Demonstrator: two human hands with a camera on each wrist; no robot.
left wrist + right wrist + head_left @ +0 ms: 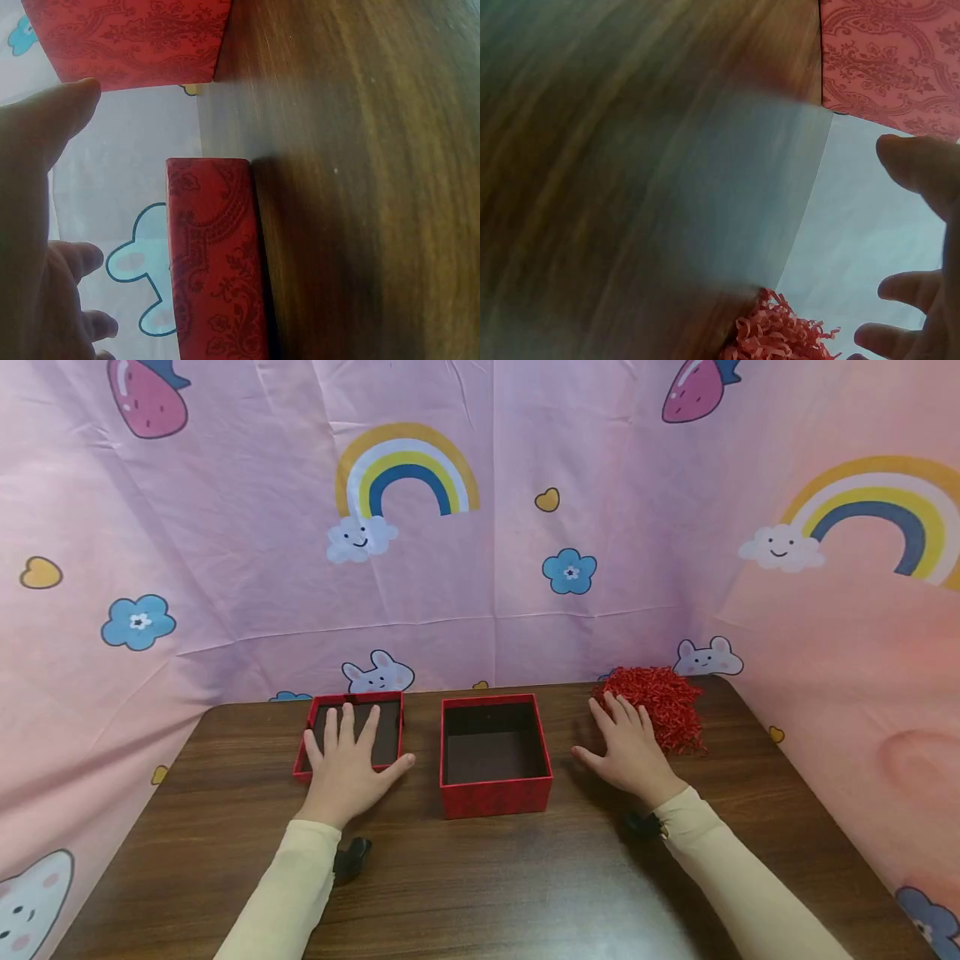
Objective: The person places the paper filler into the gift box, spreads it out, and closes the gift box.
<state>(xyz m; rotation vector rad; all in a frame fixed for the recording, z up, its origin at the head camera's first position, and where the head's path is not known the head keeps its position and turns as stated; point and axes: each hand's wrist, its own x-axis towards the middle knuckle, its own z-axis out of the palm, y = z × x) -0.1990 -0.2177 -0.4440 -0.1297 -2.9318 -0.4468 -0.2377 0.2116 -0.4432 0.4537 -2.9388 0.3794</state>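
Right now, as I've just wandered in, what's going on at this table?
A person's left hand is spread over a shallow, square red lid-like tray with a dark inside. The right hand hovers beside a loose heap of crinkled red shreds, fingers apart. Between them, a deeper red patterned box stands open-topped on the dark brown wood-grain table. Neither hand is gripping anything, and the shreds lie outside the box.

No legible text, brand, number or sign.
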